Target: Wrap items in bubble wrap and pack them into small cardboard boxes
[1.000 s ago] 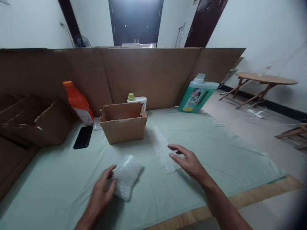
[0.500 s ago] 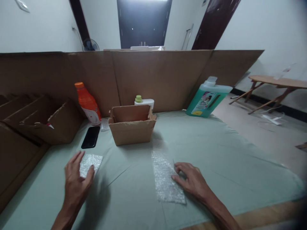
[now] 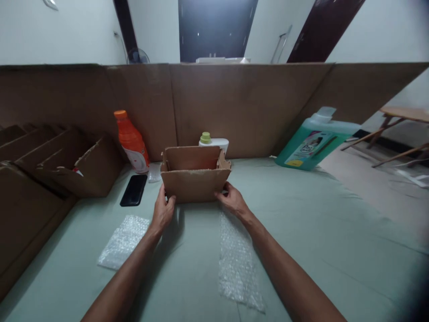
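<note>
A small open-topped cardboard box stands on the green cloth, between my two hands. My left hand grips its lower left corner, thumb on the front face and fingers round the side. At the lower right corner, my right hand holds it the same way. One sheet of bubble wrap lies left of my left forearm. A longer strip of bubble wrap stretches toward me beneath my right hand. What the box holds inside is hidden by its front wall.
Behind the box is a white bottle with a green cap. An orange bottle and a black phone are to the left, near cardboard bins. A green jug leans at right against the cardboard wall.
Both hands have left the bubble wrap pieces, reached forward and inward, and taken hold of the cardboard box's sides. The camera view has shifted slightly.
</note>
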`<state>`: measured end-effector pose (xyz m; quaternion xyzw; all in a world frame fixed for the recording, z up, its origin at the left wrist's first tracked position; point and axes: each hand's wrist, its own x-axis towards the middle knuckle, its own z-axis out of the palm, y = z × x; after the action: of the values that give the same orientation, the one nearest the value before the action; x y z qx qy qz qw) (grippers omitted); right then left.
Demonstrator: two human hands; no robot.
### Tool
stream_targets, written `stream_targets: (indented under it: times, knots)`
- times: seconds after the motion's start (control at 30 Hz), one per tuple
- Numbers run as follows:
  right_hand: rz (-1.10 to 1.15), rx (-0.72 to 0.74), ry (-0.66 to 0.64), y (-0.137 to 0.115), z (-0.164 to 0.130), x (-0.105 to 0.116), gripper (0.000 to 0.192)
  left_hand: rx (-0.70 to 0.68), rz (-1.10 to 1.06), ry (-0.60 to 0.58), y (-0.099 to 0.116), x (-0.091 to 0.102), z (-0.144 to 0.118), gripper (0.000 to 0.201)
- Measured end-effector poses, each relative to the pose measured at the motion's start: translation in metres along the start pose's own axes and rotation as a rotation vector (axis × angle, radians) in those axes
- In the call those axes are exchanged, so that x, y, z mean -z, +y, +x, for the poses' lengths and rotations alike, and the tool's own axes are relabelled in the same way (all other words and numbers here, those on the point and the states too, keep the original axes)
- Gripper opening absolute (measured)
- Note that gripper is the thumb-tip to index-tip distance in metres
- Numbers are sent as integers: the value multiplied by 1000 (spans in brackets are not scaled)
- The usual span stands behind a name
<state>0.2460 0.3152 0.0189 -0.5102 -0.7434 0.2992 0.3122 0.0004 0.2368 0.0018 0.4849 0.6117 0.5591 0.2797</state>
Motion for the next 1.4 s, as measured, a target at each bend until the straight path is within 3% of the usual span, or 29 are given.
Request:
stream_targets:
  times: [0.17, 0.27, 0.37, 0.5, 0.63, 0.73, 0.8, 0.93, 1.03, 1.17, 1.4]
  knots:
    - [-14, -31, 20, 32, -25, 26, 44, 45, 35, 19, 3, 15, -12, 74]
    - [-88, -90, 79, 48, -49, 42, 40, 60, 98, 28, 6, 20, -51, 75]
    - [-116, -102, 93, 49, -69, 42, 30, 49, 124, -119, 4, 13, -96, 68]
    - [-43, -47, 57, 20, -96, 35, 14, 57, 50, -291, 1, -9, -130, 76]
    - [145, 9, 40, -29, -126, 41, 20, 165, -136, -461, 15, -21, -141, 98]
    - [325, 73, 67, -58, -132, 43, 28, 270, -352, -650, 29, -17, -157, 94]
    - [339, 134, 93, -64, -123, 34, 32, 331, -403, -657, 32, -8, -170, 85]
    - [131, 262, 94, -49, -85, -6, 38, 376, -233, -410, 17, 14, -182, 83]
    - [4, 282, 93, -28, -65, -31, 48, 374, -68, -343, 3, 27, -176, 85]
    - [-99, 305, 53, -11, -75, -41, 40, 367, 40, -373, -6, 33, -163, 84]
    - [-387, 424, -248, -27, -99, -62, 35, 292, 245, -515, -1, 35, -159, 76]
